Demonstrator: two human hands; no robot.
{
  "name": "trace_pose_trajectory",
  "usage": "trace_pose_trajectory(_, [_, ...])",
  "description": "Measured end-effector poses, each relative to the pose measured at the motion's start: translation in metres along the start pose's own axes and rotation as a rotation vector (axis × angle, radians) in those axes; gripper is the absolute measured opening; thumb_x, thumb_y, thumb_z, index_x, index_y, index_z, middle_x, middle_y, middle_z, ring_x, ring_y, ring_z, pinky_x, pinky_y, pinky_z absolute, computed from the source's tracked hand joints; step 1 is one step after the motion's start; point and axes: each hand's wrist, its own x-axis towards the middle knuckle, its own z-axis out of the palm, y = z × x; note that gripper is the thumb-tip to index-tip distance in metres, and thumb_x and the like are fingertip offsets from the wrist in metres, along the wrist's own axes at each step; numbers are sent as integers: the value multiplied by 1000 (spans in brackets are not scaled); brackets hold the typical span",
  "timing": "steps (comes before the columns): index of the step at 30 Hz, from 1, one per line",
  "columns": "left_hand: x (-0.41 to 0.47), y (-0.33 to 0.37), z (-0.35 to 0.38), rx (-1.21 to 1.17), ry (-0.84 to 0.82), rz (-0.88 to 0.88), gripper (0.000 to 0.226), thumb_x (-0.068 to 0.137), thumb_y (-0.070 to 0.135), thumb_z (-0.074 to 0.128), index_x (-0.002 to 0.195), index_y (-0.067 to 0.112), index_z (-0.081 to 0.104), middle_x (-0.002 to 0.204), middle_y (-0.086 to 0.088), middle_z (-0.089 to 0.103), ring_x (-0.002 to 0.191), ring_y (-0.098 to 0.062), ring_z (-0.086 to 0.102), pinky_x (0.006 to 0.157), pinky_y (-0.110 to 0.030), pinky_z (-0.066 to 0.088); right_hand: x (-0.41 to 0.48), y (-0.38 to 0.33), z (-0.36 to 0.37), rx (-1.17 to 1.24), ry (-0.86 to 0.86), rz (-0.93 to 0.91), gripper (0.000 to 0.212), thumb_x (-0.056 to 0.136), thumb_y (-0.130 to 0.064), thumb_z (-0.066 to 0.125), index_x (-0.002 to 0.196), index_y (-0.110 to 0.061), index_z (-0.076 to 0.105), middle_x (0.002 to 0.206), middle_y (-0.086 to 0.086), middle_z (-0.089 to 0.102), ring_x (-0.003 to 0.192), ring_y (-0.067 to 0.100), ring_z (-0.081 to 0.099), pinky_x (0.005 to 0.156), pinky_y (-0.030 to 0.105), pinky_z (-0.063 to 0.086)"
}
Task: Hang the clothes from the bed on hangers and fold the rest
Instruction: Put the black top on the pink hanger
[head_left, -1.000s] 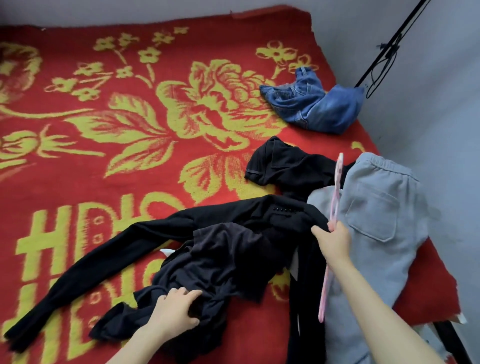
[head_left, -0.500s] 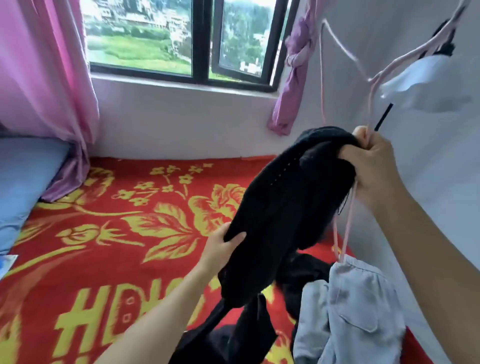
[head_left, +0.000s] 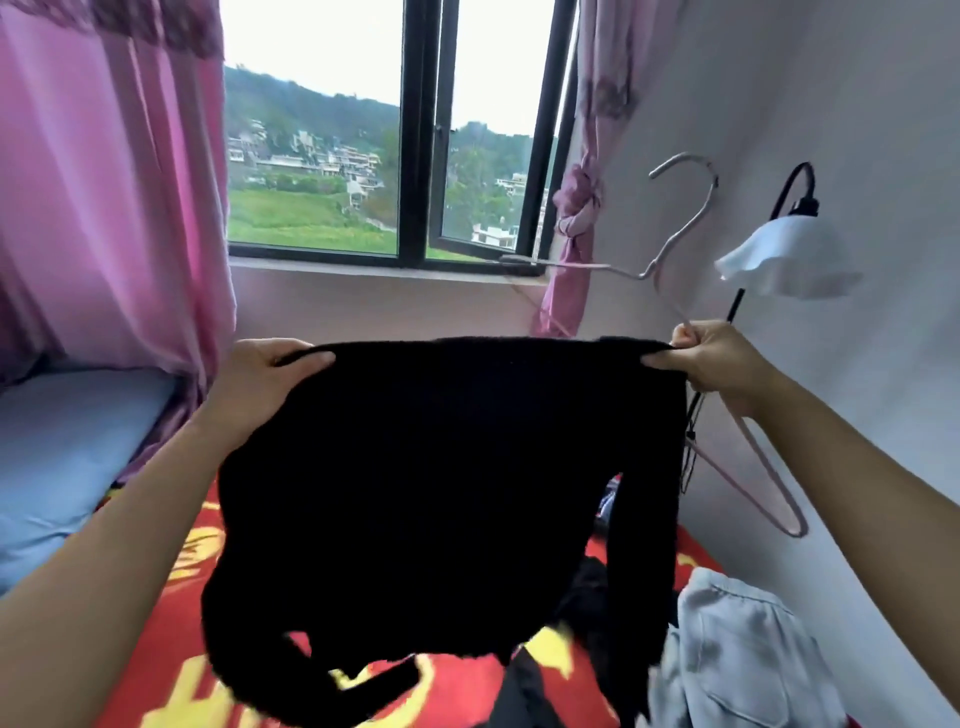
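A black knit sweater (head_left: 447, 483) hangs spread out in the air in front of me, above the bed. My left hand (head_left: 265, 374) grips its top left edge. My right hand (head_left: 711, 358) pinches the top right edge and also holds a pink hanger (head_left: 727, 447), whose hook rises above the hand and whose arm slopes down to the right. More black clothes (head_left: 587, 603) and grey sweatpants (head_left: 737, 654) lie on the red and yellow bed cover (head_left: 171, 670) at the lower right.
A window with a black frame (head_left: 415, 130) faces me, with pink curtains (head_left: 114, 208) on both sides. A black lamp with a white shade (head_left: 779, 260) stands by the right wall. A blue pillow (head_left: 62, 457) lies at the left.
The sweater, bunched up before, is now stretched wide between both hands. My left hand went from its lower side to its top left edge, and my view tilted up toward the window.
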Motion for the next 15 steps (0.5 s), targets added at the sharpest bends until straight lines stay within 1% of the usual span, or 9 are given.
trace_pose_trajectory(2, [2,-1,-13,31,46,12,10,86,21,66,78,20,71,56,17,63,50,11,50,51,-2,37,0,-2,7,6,-49,-7,50,82,-3,68,54,-17,28,46,-4,27,34,1,23,35,13,19])
trace_pose_trajectory(4, [1,-1,-27,98,71,28,14,87,25,64,77,17,71,62,5,63,49,10,48,51,-5,35,1,-10,11,31,-78,-27,48,83,-4,65,55,-17,30,43,-7,30,35,2,27,36,12,22])
trace_pose_trajectory(6, [-3,0,-36,196,77,45,19,88,28,63,74,17,70,61,-1,60,48,9,47,49,-5,34,3,-16,15,43,-67,-44,46,85,-5,63,56,-18,30,40,-12,33,34,1,30,35,12,25])
trace_pose_trajectory(8, [-10,3,-41,267,82,55,22,88,28,63,72,14,69,55,4,57,47,8,46,49,-7,33,2,-17,21,49,-41,-54,45,85,-5,61,56,-19,31,39,-13,34,34,0,31,34,12,27])
trace_pose_trajectory(9, [-10,5,-41,275,79,59,22,88,28,64,71,14,68,50,10,55,46,7,45,48,-7,32,2,-17,21,58,-18,-54,44,85,-6,61,55,-19,31,39,-14,34,34,0,31,34,12,27])
trace_pose_trajectory(12, [-21,5,-45,254,54,44,23,88,26,64,67,16,66,43,15,52,44,5,44,46,-8,31,-2,-11,26,122,-15,-26,46,85,-6,61,51,-23,34,40,-13,33,36,2,31,36,14,26])
trace_pose_trajectory(14, [-26,1,-47,205,-31,30,26,89,23,63,67,10,67,45,13,49,43,2,40,44,-10,30,-7,-2,28,159,-20,10,47,84,-6,61,49,-24,34,41,-13,33,36,2,31,35,14,26])
trace_pose_trajectory(15, [-28,-3,-47,160,-117,-12,28,90,22,61,67,7,66,48,12,47,43,1,38,43,-11,30,-11,3,31,179,-22,37,46,83,-6,61,50,-23,33,41,-13,32,36,2,30,35,14,25])
